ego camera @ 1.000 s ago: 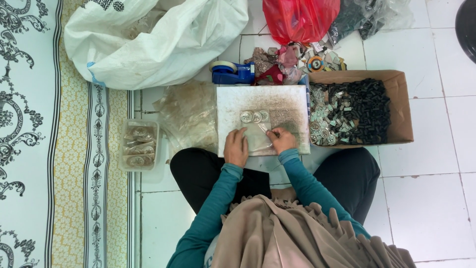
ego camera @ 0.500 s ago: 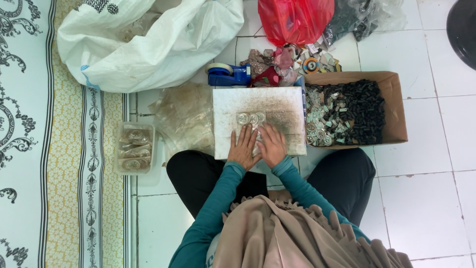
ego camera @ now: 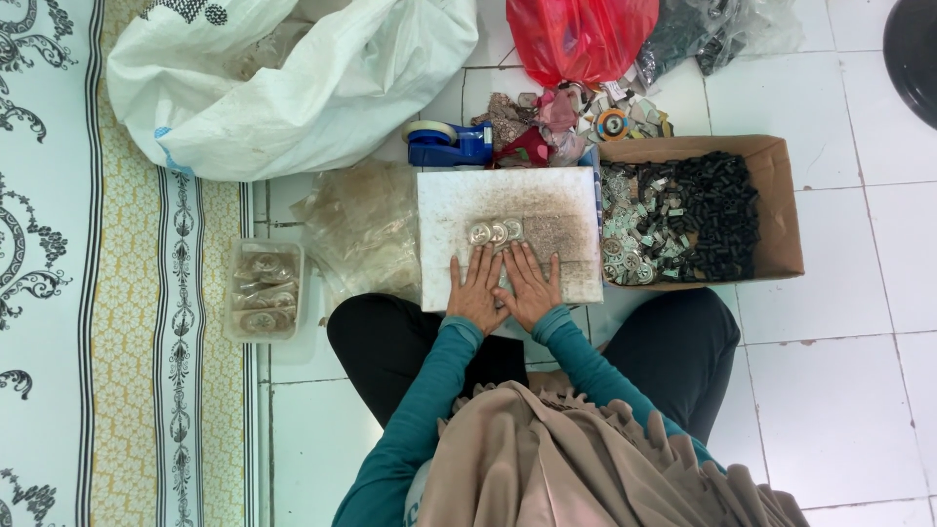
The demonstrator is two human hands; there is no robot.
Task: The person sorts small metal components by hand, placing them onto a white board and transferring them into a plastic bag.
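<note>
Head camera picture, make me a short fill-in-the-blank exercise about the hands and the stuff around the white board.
1. The left hand and right hand lie flat on the white ____, side by side.
2. Just beyond the fingertips sit small round clear pieces, in a ____.
3. The cardboard box of small dark parts stands on the board's ____ side.
4. The tape dispenser past the board is ____ in colour.

Missing words: board; row; right; blue
</note>
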